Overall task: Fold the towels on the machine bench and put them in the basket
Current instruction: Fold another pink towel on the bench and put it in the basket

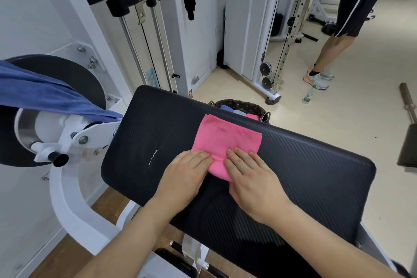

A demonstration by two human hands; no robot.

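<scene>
- left hand [188, 170], right hand [249, 176]: fingers straight, palms down, both pressing flat on pink towel [228, 140], gripping nothing
- towel folded, lying on black desk [316, 165]

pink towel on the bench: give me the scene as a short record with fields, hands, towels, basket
being folded: pink cloth towel, folded, lying flat
surface: black padded machine bench
left hand: flat, fingers straight, pressing the towel's near edge
right hand: flat beside it, pressing the same edge
container: dark patterned basket behind the bench's far edge, folded cloths showing inside
waiting: blue cloth towel draped over the machine at left, unfolded
step: pink towel not yet in the basket
</scene>
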